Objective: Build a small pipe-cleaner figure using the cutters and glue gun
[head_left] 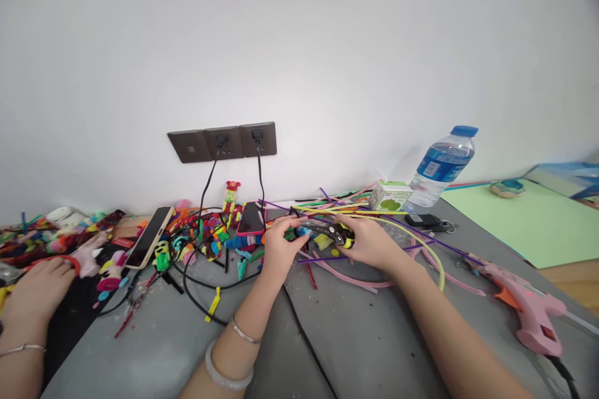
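Note:
My left hand, with a thin bracelet and a pale bangle on its wrist, pinches a small blue piece over the table. My right hand is wrapped round a black-and-yellow hand tool, which looks like scissors or pliers. The tool points left, its far end close to the blue piece and my left fingers. I cannot tell whether its end touches the piece. Yellow, purple and pink pipe cleaners lie under and around both hands.
A pink glue gun lies at the right. Behind are a water bottle and a small box. Black cables cross the grey table. At the left are phones, pipe-cleaner figures and another person's hand.

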Available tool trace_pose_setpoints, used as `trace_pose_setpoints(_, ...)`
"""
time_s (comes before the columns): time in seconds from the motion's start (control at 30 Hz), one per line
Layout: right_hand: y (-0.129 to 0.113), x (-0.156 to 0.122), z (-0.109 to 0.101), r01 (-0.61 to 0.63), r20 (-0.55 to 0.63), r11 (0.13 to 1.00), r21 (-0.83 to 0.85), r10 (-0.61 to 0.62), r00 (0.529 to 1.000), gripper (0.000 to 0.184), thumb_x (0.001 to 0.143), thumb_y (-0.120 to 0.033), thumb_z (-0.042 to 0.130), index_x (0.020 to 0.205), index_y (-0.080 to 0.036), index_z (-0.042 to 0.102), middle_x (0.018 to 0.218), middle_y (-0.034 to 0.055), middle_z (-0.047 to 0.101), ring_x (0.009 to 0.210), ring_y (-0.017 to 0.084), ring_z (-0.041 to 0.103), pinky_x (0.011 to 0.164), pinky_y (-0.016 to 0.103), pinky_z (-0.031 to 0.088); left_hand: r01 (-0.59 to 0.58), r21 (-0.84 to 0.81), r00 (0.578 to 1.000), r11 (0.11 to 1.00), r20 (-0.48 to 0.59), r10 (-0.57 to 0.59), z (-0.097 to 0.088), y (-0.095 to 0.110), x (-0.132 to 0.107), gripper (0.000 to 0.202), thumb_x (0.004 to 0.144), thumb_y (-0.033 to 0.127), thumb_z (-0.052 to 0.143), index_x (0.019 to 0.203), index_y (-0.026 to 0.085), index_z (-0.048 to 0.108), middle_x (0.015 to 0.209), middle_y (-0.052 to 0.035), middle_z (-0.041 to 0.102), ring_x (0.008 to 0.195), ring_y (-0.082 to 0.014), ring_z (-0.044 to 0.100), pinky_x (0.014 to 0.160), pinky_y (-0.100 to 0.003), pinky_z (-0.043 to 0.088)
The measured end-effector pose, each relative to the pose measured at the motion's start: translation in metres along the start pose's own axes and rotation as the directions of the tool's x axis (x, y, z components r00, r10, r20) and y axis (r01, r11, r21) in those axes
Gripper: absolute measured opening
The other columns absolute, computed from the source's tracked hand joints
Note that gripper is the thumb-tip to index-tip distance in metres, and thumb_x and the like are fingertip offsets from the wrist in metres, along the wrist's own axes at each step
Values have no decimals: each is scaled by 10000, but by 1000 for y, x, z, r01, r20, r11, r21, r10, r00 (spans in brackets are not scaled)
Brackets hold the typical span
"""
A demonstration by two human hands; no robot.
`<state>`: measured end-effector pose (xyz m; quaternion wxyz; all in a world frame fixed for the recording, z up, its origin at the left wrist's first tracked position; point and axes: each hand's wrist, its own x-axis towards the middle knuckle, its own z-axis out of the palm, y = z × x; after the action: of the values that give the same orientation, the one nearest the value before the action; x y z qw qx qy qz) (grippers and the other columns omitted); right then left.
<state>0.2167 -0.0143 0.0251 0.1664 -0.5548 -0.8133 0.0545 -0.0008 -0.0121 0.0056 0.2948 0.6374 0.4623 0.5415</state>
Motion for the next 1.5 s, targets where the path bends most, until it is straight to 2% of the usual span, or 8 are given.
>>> trace_pose_setpoints(0.27, 1, -1, 0, 5, 23, 999, 36, -6, 1000, 452, 702, -263, 613, 1151, -205, 621, 834, 55, 737, 776, 249, 680, 656, 287, 443, -35, 9, 999, 999, -2, 35, 1, -1, 1, 181, 640, 61, 717, 771, 181, 684, 933, -74, 760, 953, -235, 689, 877, -382, 532)
trace_pose_setpoints(0.4, 2, -1, 0, -12, 58, 999, 33, 10, 998, 455, 706, -261, 599, 1156, -196, 626, 910, 77, 744, 840, 270, 688, 701, 307, 455, -7, 51, 1000, 999, -11, 7, 2, -4, 0, 176, 640, 91, 729, 792, 177, 705, 914, -75, 751, 911, -233, 692, 839, -371, 540)
trace_pose_setpoints(0.57, 2, 1, 1, -19, 77, 999, 36, 16, 997, 418, 709, -258, 596, 1119, -185, 629, 963, 97, 741, 891, 284, 691, 723, 312, 460, 18, 79, 1000, 997, -4, -18, 3, -5, -1, 177, 662, 131, 729, 831, 179, 705, 904, -68, 747, 888, -225, 689, 824, -358, 533)
trace_pose_setpoints(0.73, -1, 1, 2, -16, 76, 999, 45, 13, 997, 313, 732, -244, 584, 1037, -185, 616, 894, 79, 738, 838, 269, 693, 705, 305, 468, 20, 123, 1000, 992, 15, -22, 2, 0, -2, 137, 691, 142, 704, 815, 188, 666, 854, -39, 722, 851, -202, 672, 791, -322, 510)
trace_pose_setpoints(1.0, -1, 1, 21, -51, -88, 999, -16, 50, 995, 403, 744, -168, 561, 1144, -160, 599, 1157, 141, 709, 1033, 288, 680, 822, 344, 510, 24, 118, 998, 993, 56, -31, 1, 0, -2, 97, 736, 140, 658, 809, 193, 620, 879, -36, 719, 871, -196, 666, 820, -323, 495)
trace_pose_setpoints(1.13, 1, 1, 27, -51, -135, 997, -55, 43, 990, 405, 721, -148, 557, 1121, -172, 608, 1122, 131, 726, 975, 284, 698, 765, 335, 519, 7, 116, 999, 993, 46, -13, 1, -1, -1, 106, 739, 135, 662, 824, 190, 630, 865, -39, 716, 853, -197, 668, 798, -321, 504)
trace_pose_setpoints(1.23, 1, 2, 26, -53, -112, 996, -66, 46, 993, 371, 721, -183, 575, 1091, -184, 615, 1042, 114, 749, 915, 286, 712, 726, 334, 519, -5, 147, 1000, 989, 28, 1, 2, -3, -1, 131, 726, 130, 683, 835, 191, 643, 860, -37, 712, 851, -202, 665, 786, -323, 502)
trace_pose_setpoints(1.5, -1, 3, 25, -28, -112, 999, -38, 24, 993, 337, 743, -231, 584, 1076, -182, 592, 1055, 117, 735, 934, 270, 700, 778, 330, 510, -38, 203, 999, 978, 44, 29, 2, -7, 1, 154, 713, 109, 695, 840, 189, 657, 882, -43, 714, 884, -217, 667, 806, -344, 509)
